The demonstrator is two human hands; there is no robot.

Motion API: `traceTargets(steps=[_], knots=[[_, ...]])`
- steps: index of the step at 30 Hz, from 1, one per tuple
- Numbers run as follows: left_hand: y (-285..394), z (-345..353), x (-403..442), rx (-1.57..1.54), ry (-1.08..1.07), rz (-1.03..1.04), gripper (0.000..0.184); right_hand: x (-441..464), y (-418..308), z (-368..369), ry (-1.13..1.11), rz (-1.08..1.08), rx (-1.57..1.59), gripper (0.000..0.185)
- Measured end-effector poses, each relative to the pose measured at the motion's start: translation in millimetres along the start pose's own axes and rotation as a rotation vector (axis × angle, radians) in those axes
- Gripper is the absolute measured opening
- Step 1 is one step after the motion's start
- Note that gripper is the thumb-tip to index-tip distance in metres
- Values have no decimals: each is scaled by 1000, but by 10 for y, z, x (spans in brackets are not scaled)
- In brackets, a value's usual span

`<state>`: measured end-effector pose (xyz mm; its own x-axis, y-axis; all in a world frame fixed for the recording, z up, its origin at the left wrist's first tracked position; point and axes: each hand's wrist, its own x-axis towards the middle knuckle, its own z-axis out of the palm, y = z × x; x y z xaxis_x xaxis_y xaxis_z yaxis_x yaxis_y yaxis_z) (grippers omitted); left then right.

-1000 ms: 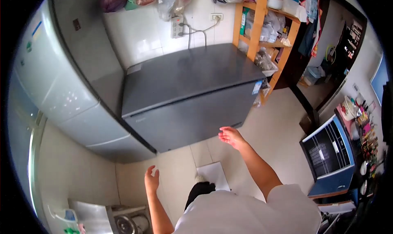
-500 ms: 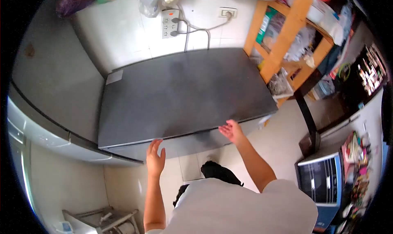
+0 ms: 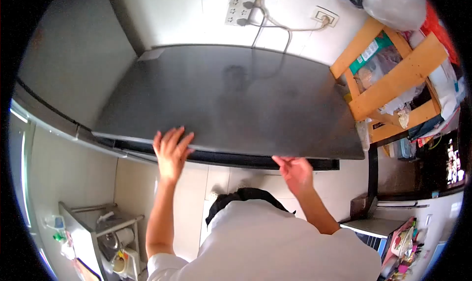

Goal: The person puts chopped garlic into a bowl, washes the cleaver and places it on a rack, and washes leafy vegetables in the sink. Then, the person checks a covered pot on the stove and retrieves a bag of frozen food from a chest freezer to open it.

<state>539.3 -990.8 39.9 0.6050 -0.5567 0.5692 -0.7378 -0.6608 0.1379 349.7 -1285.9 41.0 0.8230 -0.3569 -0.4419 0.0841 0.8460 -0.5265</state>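
The dark grey lid (image 3: 231, 99) of a chest freezer stretches in front of me, its front edge raised a little. Beneath that edge a dark gap and the black rim (image 3: 221, 158) of the freezer body show. My left hand (image 3: 172, 150) lies on the front edge left of centre, fingers spread over the top of the lid. At the right part of the same edge, my right hand (image 3: 296, 173) grips the lid, its fingertips at the underside and partly hidden.
A tall grey cabinet (image 3: 64, 59) stands close on the left. To the right, a wooden rack (image 3: 398, 79) holds bags. Cords run from a power strip (image 3: 241, 6) on the wall behind the lid. A metal stand (image 3: 83, 232) is at lower left.
Both hands have gone from hovering in front of the freezer to its lid edge. The lid's front has lifted, opening a dark gap. My view has shifted as well.
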Motion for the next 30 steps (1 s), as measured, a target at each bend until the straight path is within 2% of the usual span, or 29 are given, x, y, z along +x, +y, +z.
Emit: traceTargets(steps=[2,4,6,7,8,9,11,12,14,15,17,18,20,21,24,25,27,30], knots=[[-24,-227,397,30,81,39,38,-74,-229,173,-133,-195,-220,18],[-42,-383,763,65,169,84,35,38,-521,268,-490,-225,-493,15],[-64,-476,1052,94,196,98,33,333,-525,162,-676,-232,-952,12],[-71,-510,1170,95,222,102,32,543,-423,92,-680,-117,-1007,12],[-76,-549,1262,98,248,105,31,805,-248,-79,-642,-107,-1115,20],[-74,-578,1334,100,240,95,29,1167,-47,-353,-608,-234,-1339,36],[-81,-613,1418,103,241,91,29,1638,271,-391,-563,-636,-1726,54],[-81,-629,1446,99,242,101,29,1818,391,-244,-574,-684,-1902,71],[-92,-661,1469,111,215,86,29,2108,733,-197,-537,-963,-2208,79],[-92,-681,1467,103,187,86,30,2289,890,-305,-556,-967,-2198,79],[-91,-708,1477,87,152,87,31,2621,1192,-530,-478,-702,-2554,58],[-102,-718,1492,93,149,88,31,2680,1223,-528,-481,-704,-2547,58],[-114,-738,1506,72,140,105,31,2757,1173,-578,-245,-286,-2206,27],[-122,-740,1527,82,141,105,30,2616,1037,-476,-174,-430,-2037,13],[-183,-716,1632,87,194,136,29,2284,487,-328,-160,-574,-1757,15],[-195,-716,1693,94,227,150,27,2037,320,-224,-141,-582,-1762,15],[-248,-708,1802,72,268,175,27,1503,51,-35,-155,-645,-1543,17],[-332,-663,1965,81,350,223,25,960,-302,74,-139,-865,-1293,22]])
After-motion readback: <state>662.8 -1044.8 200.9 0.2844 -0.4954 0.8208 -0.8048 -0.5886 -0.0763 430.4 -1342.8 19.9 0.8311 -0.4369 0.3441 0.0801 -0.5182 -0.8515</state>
